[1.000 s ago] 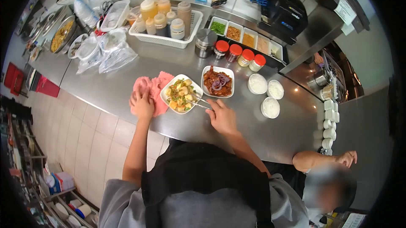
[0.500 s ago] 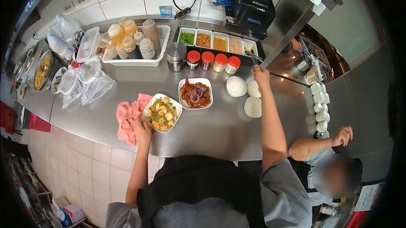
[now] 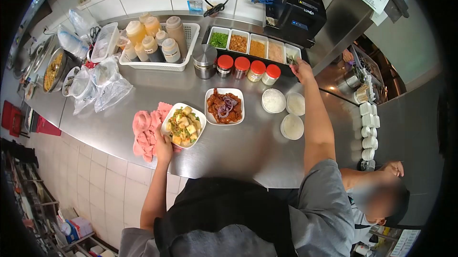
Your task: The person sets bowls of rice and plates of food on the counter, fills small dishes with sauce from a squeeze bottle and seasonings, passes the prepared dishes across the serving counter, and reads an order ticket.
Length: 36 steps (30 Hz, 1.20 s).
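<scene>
A white square bowl (image 3: 183, 126) of pale cubes and greens has its left edge gripped by my left hand (image 3: 163, 146). Beside it lies a crumpled pink cloth (image 3: 145, 130). My right hand (image 3: 301, 71) is stretched out to the rightmost compartment of the condiment tray (image 3: 292, 55), its fingers closed around a metal utensil that is barely visible. To the right of the first bowl stands a second white bowl (image 3: 224, 107) with glazed brown pieces and purple onion rings. Three small bowls of white food (image 3: 274, 100) are below my right forearm's left side.
Red-lidded jars (image 3: 256, 69) and a steel canister (image 3: 204, 61) line the condiment tray. A white basket (image 3: 191, 42) holds squeeze bottles. Plastic bags (image 3: 107, 85) lie at left, a black printer (image 3: 296, 14) stands at back, and another person's arm (image 3: 350, 178) shows at lower right.
My right hand has moved from the bowl of pale cubes up and right to the condiment tray. My left hand has let go of the cloth and taken hold of the bowl's edge.
</scene>
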{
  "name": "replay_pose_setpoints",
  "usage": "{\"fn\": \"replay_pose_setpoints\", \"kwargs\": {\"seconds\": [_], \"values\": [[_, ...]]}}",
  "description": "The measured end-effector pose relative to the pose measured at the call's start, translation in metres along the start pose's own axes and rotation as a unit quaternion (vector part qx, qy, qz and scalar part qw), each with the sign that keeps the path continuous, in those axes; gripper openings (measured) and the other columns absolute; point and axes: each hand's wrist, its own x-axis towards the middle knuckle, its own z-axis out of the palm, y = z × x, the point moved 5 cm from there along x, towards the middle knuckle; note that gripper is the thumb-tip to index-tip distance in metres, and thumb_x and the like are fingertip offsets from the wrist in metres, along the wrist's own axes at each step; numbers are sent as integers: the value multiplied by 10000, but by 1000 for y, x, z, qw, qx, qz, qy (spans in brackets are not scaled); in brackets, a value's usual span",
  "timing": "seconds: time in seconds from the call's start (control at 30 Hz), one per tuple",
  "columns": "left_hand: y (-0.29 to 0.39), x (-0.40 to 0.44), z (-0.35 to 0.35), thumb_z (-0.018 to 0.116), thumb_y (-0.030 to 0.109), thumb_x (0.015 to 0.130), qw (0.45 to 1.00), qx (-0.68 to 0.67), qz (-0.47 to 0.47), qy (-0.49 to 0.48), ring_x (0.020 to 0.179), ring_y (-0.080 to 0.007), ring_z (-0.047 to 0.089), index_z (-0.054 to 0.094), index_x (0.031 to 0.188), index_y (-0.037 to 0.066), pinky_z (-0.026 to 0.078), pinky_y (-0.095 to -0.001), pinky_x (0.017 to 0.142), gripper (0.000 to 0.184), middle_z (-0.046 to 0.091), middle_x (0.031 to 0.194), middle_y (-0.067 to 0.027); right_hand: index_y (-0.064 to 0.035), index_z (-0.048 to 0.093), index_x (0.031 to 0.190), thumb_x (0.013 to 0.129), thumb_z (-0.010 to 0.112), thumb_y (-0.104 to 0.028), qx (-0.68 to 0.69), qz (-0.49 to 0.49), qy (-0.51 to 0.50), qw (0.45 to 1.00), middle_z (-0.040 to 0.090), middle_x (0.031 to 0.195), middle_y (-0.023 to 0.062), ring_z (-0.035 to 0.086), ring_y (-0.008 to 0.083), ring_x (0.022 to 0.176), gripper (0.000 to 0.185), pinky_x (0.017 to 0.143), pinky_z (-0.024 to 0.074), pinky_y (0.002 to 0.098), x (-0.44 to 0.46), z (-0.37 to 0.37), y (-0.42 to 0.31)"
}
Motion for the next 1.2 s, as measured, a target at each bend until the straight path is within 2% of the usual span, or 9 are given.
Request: {"fn": "replay_pose_setpoints", "kwargs": {"seconds": [0.33, 0.5, 0.53, 0.6, 0.7, 0.73, 0.9, 1.03, 1.2], "values": [[6, 34, 38, 270, 30, 1001, 992, -125, -18, 25, 563, -268, 681, 119, 1492, 110, 608, -363, 484, 520, 615, 955, -243, -117, 624, 1182, 968, 599, -359, -251, 21, -11, 968, 578, 846, -14, 607, 124, 678, 324, 627, 542, 272, 16, 2, -3], [22, 41, 33, 359, 124, 1043, 992, -67, -93, -59, 504, -207, 656, 178, 1489, 98, 541, -311, 414, 482, 608, 1066, -239, -59, 683, 1106, 931, 601, -339, -344, -17, 45, 938, 670, 847, 91, 648, 203, 680, 341, 519, 547, 321, 40, 5, -1], [27, 38, 20, 397, 180, 1052, 992, 10, -124, -31, 693, -216, 702, 263, 1483, 85, 577, -330, 567, 461, 602, 1142, -218, -50, 679, 1122, 926, 603, -347, -381, -23, 42, 923, 683, 866, 111, 660, 224, 713, 364, 512, 546, 328, 38, 5, -5], [38, 41, -10, 418, 192, 1046, 984, 120, 80, 101, 979, -255, 653, 326, 1477, 78, 538, -385, 816, 455, 581, 1244, -202, -37, 665, 1177, 904, 607, -379, -495, -36, 52, 866, 710, 1024, 177, 679, 323, 905, 442, 647, 575, 374, 20, -1, -19], [40, 27, -32, 437, 228, 1035, 904, 336, 240, 108, 1321, -289, 438, 421, 1448, 69, 336, -435, 1099, 444, 500, 1411, -158, -27, 638, 1223, 917, 636, -344, -519, -297, 138, 790, 692, 816, 110, 632, 222, 581, 440, 593, 533, 367, 5, -40, -31], [38, 22, -34, 440, 243, 1031, 866, 412, 271, 83, 1420, -297, 342, 452, 1435, 66, 245, -445, 1178, 442, 465, 1468, -141, -3, 668, 1117, 929, 638, -325, -457, -238, 110, 850, 675, 746, 94, 607, 180, 564, 373, 584, 517, 325, -1, -57, -26], [-5, 15, -37, 416, 317, 1028, 803, 540, 251, 15, 1463, -308, 260, 435, 1458, 70, 149, -451, 1208, 497, 329, 1572, -107, -13, 664, 860, 968, 591, -357, -449, 13, 15, 893, 633, 659, 54, 591, 136, 558, 367, 512, 479, 295, -96, -129, 10], [17, 7, -35, 440, 281, 1023, 850, 455, 255, 68, 1454, -336, 271, 492, 1408, 54, 158, -471, 1200, 450, 344, 1559, -125, 19, 647, 995, 989, 487, -527, -357, 169, 49, 918, 683, 853, 120, 666, 194, 688, 570, 582, 564, 333, -179, -143, 64], [40, -27, -36, 512, 159, 980, 863, 376, 303, 147, 1381, -398, 358, 545, 1335, 19, 259, -481, 1148, 383, 403, 1480, -220, 27, 632, 1139, 992, 468, -533, -325, 158, 36, 932, 692, 984, 166, 686, 266, 832, 603, 741, 584, 402, -221, -117, 94]]}}
